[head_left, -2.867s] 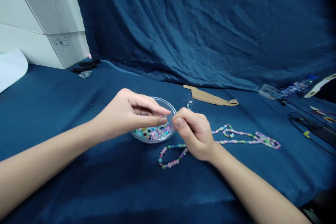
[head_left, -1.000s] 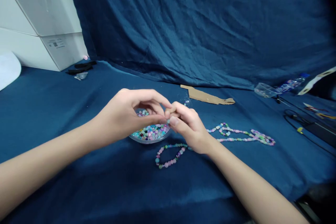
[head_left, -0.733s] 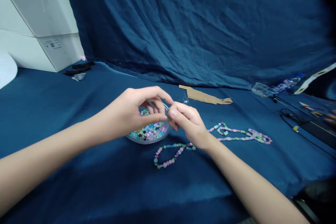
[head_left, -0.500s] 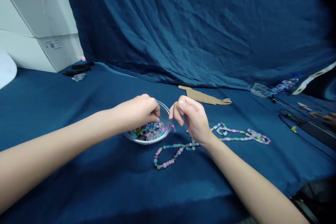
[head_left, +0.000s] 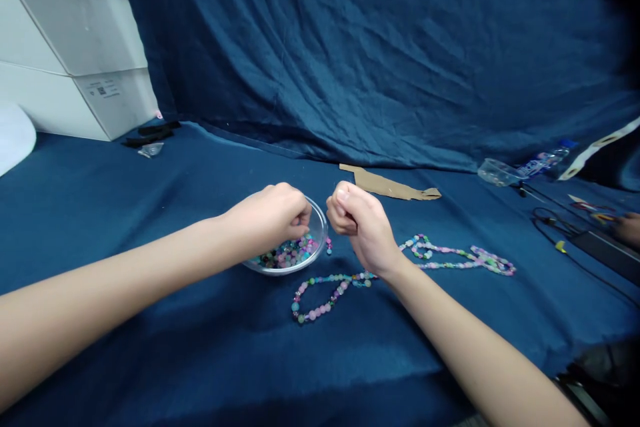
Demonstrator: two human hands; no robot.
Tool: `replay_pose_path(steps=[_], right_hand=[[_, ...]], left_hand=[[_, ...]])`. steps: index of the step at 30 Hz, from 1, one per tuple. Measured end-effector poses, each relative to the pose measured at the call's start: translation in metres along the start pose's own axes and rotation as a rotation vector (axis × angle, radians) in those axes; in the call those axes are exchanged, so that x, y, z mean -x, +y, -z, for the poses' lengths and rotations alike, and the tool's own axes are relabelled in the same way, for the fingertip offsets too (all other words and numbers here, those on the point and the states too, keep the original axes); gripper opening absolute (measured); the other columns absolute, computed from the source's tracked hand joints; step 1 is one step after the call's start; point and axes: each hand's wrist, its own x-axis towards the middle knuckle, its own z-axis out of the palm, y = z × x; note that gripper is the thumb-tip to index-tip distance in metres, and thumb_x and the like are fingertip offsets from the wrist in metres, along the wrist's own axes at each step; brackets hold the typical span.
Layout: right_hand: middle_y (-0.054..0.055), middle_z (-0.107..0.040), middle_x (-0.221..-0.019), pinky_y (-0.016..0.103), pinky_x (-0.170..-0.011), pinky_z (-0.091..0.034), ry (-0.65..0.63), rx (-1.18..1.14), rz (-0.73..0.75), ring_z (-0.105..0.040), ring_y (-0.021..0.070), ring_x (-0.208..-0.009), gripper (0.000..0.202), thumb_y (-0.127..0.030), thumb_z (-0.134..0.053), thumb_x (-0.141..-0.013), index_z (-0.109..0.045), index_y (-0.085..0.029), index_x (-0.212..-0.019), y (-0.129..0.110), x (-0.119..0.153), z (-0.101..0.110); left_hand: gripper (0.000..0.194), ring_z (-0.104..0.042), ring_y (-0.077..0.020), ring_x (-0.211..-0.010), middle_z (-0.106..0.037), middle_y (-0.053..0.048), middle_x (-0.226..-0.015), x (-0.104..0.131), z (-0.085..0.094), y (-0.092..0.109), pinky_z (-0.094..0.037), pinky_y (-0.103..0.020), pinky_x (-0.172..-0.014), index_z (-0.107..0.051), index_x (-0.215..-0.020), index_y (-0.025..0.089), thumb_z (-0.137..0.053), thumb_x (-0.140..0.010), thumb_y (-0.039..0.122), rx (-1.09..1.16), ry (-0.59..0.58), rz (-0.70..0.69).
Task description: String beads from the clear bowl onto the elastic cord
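A clear round bowl [head_left: 320, 248] holds many small coloured beads [head_left: 293, 253]. My left hand [head_left: 273, 210] reaches over it from the left, fingertips pinched just above the beads; whatever they hold is too small to make out. Beside the bowl's right rim, my right hand [head_left: 363, 223] is closed, thumb pressed on curled fingers. A short run of pink and blue beads [head_left: 329, 245] hangs under those fingers, seemingly the end of a bead string [head_left: 320, 312]. The rest of that string loops on the blue cloth and passes behind my right wrist.
A torn strip of brown cardboard [head_left: 395, 185] lies behind my hands. At the right are a clear container [head_left: 497, 173], a plastic bottle [head_left: 547, 159], cables and a black box [head_left: 607, 250], with another person's hand [head_left: 627, 230]. White boxes [head_left: 75, 47] stand at the left.
The fingers of my right hand have curled in more tightly. My left hand has shifted slightly to the right over the bowl. The hanging beads have swung a little.
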Motion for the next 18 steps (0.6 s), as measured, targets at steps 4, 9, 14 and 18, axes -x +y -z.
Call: replay_pose_path(steps=[4,9,14,18], right_hand=[[-0.007,-0.028,-0.062,0.026,-0.050,-0.019,0.029,0.081,0.058,-0.021,0.0102,-0.055,0.038,-0.038,-0.057,-0.104,-0.043,-0.021,-0.073,0.000,0.002,-0.002],[-0.004,-0.037,-0.068,0.027,-0.057,-0.029,-0.018,0.264,0.181,-0.031,0.0110,-0.060,0.037,-0.038,-0.056,-0.107,-0.047,-0.020,-0.076,-0.001,0.010,-0.010],[-0.002,-0.045,-0.067,0.028,-0.057,-0.035,-0.069,0.423,0.252,-0.040,0.0132,-0.061,0.034,-0.039,-0.053,-0.108,-0.052,-0.021,-0.079,0.000,0.019,-0.016],[-0.001,-0.048,-0.067,0.029,-0.057,-0.037,-0.054,0.468,0.314,-0.043,0.0139,-0.061,0.030,-0.037,-0.052,-0.108,-0.056,-0.022,-0.082,0.001,0.023,-0.019]], left_hand=[[0.010,-0.074,-0.0163,-0.073,-0.081,-0.002,-0.080,0.021,0.009,-0.003,-0.054,-0.024,-0.069,-0.082,-0.083,0.019,-0.073,-0.083,0.024,0.428,0.112,0.002],[0.015,-0.081,-0.0212,-0.088,-0.084,-0.007,-0.094,0.047,0.014,-0.001,-0.064,-0.025,-0.080,-0.080,-0.081,0.016,-0.088,-0.075,0.026,1.003,0.152,0.141],[0.019,-0.081,-0.0204,-0.093,-0.084,-0.004,-0.093,0.058,0.018,0.005,-0.065,-0.024,-0.089,-0.083,-0.093,0.017,-0.089,-0.075,0.017,1.148,0.228,0.125],[0.013,-0.081,-0.0206,-0.094,-0.084,-0.003,-0.095,0.061,0.019,0.009,-0.064,-0.022,-0.087,-0.085,-0.089,0.019,-0.089,-0.077,0.016,1.143,0.207,0.172]])
